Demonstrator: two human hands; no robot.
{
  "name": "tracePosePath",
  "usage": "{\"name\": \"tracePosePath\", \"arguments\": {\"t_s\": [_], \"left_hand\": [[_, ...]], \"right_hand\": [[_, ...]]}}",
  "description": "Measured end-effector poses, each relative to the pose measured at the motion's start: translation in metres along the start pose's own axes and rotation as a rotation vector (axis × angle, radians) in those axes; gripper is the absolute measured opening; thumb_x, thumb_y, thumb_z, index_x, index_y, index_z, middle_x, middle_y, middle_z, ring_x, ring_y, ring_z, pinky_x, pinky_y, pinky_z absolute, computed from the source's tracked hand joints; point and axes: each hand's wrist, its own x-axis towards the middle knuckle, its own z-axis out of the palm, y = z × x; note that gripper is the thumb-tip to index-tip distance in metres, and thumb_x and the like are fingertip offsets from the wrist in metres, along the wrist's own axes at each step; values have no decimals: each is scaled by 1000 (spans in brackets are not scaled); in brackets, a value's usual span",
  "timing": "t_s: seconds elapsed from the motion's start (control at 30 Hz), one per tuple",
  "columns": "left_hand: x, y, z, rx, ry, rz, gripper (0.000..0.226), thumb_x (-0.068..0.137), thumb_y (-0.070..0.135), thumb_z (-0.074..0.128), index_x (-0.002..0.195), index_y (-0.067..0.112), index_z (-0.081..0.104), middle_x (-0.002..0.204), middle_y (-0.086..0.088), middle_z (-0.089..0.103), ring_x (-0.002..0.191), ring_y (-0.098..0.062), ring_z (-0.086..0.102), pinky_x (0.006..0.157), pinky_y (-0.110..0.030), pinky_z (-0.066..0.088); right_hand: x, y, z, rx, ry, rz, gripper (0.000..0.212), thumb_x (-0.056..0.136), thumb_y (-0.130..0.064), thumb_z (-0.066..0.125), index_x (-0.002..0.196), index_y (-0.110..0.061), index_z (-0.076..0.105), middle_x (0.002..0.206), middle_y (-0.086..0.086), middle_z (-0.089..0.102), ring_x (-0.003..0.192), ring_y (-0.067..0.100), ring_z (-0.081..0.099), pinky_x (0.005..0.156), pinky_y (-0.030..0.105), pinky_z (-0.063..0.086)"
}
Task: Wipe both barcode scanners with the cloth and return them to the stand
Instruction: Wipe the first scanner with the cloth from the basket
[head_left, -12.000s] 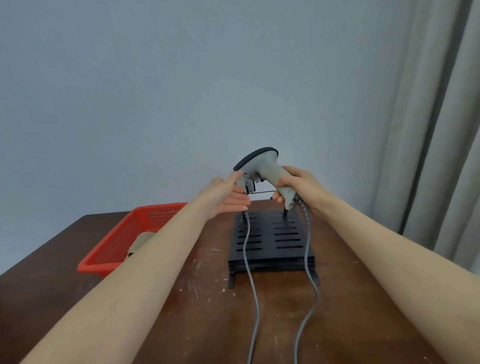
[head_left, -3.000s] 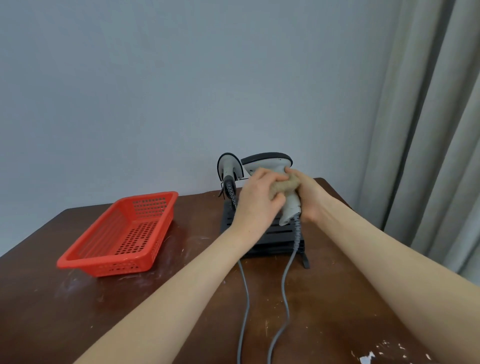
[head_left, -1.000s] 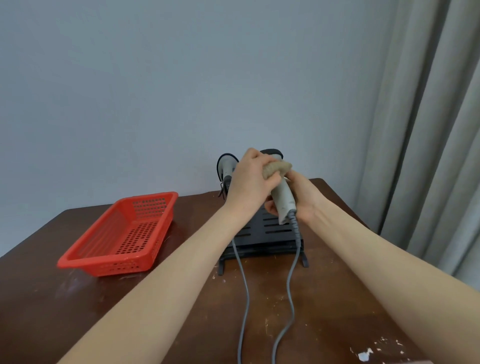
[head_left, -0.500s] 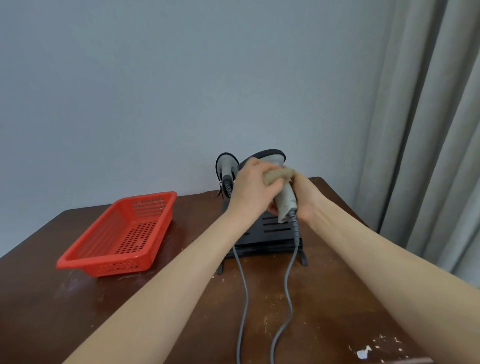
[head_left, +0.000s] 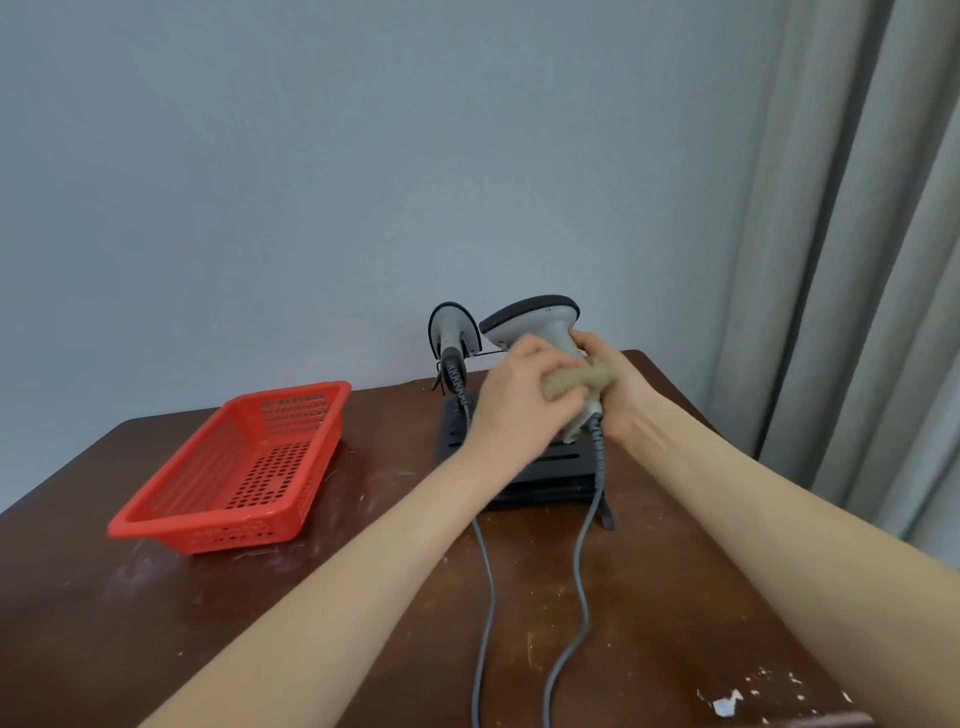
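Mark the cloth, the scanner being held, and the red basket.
cloth (head_left: 571, 383): head view, its bunched middle.
held scanner (head_left: 540, 323): head view, the pale grey head.
red basket (head_left: 208, 531): head view, the near wall.

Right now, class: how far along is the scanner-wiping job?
Done: nothing shows as finished. In hand: the left hand presses the cloth on the handle of the held scanner, gripped by the right hand. Left: return it to the stand; the other scanner stands there, wiped or not I cannot tell.
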Motion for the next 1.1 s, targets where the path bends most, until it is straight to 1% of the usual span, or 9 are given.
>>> {"name": "tracePosePath", "arguments": {"t_s": [0.07, 0.2, 0.3, 0.47, 0.67, 0.77, 0.87, 1.0, 1.1], "left_hand": [[-7, 1, 3, 3, -59, 30, 19, 80, 15, 68, 98, 17, 73, 94, 9, 53, 87, -9, 56, 75, -16, 43], [17, -11, -9, 55, 82, -22, 22, 83, 19, 66, 104, 17, 71, 101, 7, 55, 95, -11, 55, 85, -25, 44], [22, -15, -12, 49, 150, -58, 25, 85, 19, 65, 109, 20, 69, 102, 7, 55, 95, -7, 51, 85, -18, 39], [-4, -9, -4, -70, -12, -2, 21, 78, 11, 71, 97, 19, 74, 99, 5, 60, 89, -2, 53, 78, -1, 35], [18, -21, -17, -29, 153, -76, 21, 81, 13, 69, 102, 16, 70, 104, 1, 59, 93, -5, 53, 85, -11, 40], [4, -12, -11, -72, 37, -21, 21, 77, 6, 69, 97, 15, 72, 97, 4, 57, 88, -4, 53, 78, -1, 35], [-2, -9, -7, -60, -60, 53, 21, 75, 4, 68, 93, 16, 72, 95, 4, 57, 87, -5, 54, 77, -1, 35], [23, -18, -15, -37, 145, -86, 22, 80, 13, 67, 101, 20, 69, 105, 2, 59, 93, -5, 53, 85, -11, 41], [17, -9, -12, -51, 103, -73, 22, 78, 11, 67, 99, 19, 70, 104, 3, 60, 92, -4, 53, 79, -8, 39]], "right_hand": [[0, -1, -2, -23, 12, -17, 47, 95, -39, 47, 56, -13, 53, 43, -1, 51, 34, 10, 51, 33, 18, 40], [-2, 5, 3, 61, -54, 52, 40, 93, -39, 48, 71, -8, 62, 60, 4, 58, 52, 16, 54, 48, 23, 45], [0, 4, 5, 53, -45, 59, 39, 93, -40, 47, 73, -8, 60, 60, 6, 57, 51, 17, 52, 48, 23, 43], [-2, -3, -2, 41, -58, 38, 40, 94, -40, 47, 68, -11, 60, 55, 2, 59, 46, 14, 58, 45, 21, 49], [0, 1, 4, 16, -72, 57, 40, 93, -42, 46, 74, -10, 59, 62, 5, 56, 53, 17, 49, 47, 24, 42], [0, -5, 1, 6, -53, 24, 41, 94, -41, 46, 70, -10, 60, 58, 3, 59, 48, 16, 56, 46, 23, 48], [-1, -5, -1, -18, -50, 25, 42, 94, -41, 47, 67, -12, 61, 56, 2, 59, 46, 14, 58, 45, 21, 48], [-2, 1, 4, -59, -38, 40, 36, 93, -41, 48, 77, -10, 58, 62, 6, 56, 50, 18, 52, 44, 25, 46], [-1, -3, 3, -53, -29, 2, 35, 94, -37, 47, 73, -10, 57, 56, 4, 57, 46, 17, 54, 43, 23, 46]]}}
